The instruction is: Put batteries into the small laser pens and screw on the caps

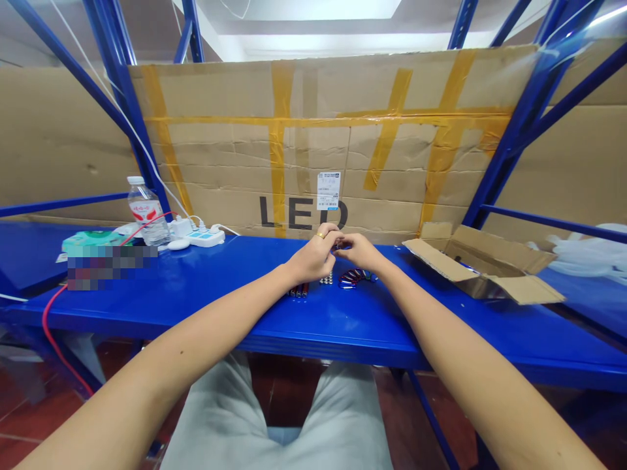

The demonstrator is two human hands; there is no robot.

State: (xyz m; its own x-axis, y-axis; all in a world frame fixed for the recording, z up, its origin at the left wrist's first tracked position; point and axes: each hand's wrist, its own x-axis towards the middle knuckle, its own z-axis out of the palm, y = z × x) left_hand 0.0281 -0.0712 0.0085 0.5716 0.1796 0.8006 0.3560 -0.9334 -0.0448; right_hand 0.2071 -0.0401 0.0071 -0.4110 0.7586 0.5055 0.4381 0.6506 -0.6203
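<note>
Near the centre of the frame we saw the left hand (317, 254), a ring on one finger, and the right hand (361, 252) brought together above the blue tabletop (206, 271), the fingertips of both meeting or nearly so; the fingers of each grip were bent inward, but we could not tell whether either was clamped on anything, since whatever lay between them was too small and hidden. Just below the left hand, at the centre of the frame, we found dark red tubes (299, 291) lying side by side, partly covered by the forearm, with small silver pieces (326, 278) grouped next to them and, slightly right of centre under the right hand, a curved row of coloured clips (353, 277). On the right of the frame we noted an open cardboard box (482, 264); at left, a bottle (145, 212) stood near a white power strip (208, 237) and a green packet (91, 241). Across the upper middle, we saw a taped cardboard panel (220, 163) marked LED, rising behind the tabletop
</note>
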